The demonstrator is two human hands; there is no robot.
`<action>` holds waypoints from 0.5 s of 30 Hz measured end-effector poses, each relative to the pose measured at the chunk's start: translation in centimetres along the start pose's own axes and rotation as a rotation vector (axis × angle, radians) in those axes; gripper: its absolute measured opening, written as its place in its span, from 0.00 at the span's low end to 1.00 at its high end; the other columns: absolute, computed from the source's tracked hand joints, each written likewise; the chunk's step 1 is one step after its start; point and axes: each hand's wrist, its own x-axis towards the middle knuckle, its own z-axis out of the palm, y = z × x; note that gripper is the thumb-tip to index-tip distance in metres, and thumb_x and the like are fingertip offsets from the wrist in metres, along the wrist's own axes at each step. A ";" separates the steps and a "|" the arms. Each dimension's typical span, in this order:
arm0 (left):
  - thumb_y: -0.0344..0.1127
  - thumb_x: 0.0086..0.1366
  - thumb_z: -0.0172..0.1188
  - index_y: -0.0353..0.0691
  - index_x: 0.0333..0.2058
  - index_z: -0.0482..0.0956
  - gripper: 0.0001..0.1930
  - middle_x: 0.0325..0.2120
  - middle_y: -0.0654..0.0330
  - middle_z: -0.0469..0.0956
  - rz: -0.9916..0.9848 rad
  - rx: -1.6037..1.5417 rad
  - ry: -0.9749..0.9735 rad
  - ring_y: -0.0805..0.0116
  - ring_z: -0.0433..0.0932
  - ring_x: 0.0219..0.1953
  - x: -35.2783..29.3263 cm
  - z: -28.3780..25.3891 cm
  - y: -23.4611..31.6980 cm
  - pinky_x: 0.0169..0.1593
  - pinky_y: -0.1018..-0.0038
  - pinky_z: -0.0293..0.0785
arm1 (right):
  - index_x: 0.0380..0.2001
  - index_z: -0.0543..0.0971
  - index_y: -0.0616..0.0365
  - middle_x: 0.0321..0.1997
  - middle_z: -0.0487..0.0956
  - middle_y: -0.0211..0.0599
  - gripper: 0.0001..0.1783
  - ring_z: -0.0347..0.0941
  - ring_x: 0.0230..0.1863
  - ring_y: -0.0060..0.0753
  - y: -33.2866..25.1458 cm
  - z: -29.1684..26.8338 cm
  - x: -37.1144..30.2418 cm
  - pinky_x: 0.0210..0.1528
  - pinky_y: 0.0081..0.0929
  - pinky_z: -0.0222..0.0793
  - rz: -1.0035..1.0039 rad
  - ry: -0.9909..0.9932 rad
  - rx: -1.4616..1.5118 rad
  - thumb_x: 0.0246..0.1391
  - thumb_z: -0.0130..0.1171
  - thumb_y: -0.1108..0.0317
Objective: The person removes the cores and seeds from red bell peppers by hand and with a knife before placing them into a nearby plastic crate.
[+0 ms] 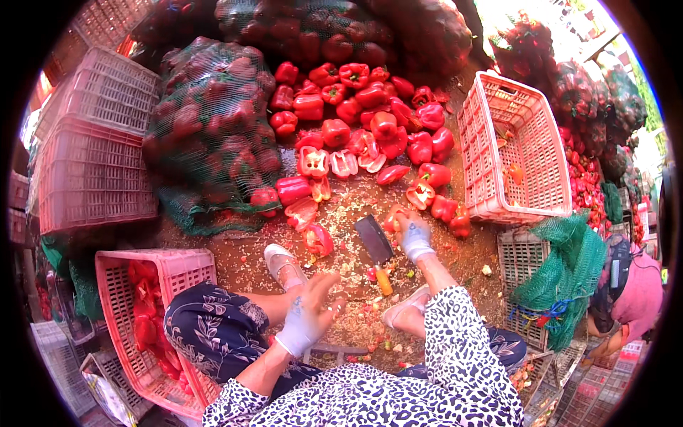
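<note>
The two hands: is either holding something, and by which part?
Left hand: nothing. Right hand: at the right edge of a red pepper, grip unclear.

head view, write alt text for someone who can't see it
A person's right hand is on a red bell pepper near a pepper pile, some cut open, on a seed-strewn floor; the left hand is open and empty. A yellow-handled cleaver lies near the feet.
</note>
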 end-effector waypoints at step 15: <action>0.35 0.65 0.59 0.41 0.59 0.64 0.25 0.52 0.56 0.71 -0.141 -1.288 0.268 0.64 0.73 0.54 0.5 -2.9 -1.6 0.55 0.66 0.74 | 0.55 0.72 0.47 0.55 0.71 0.43 0.29 0.71 0.54 0.44 -18.0 -15.5 -9.6 0.52 0.39 0.69 -0.745 0.479 0.217 0.47 0.63 0.67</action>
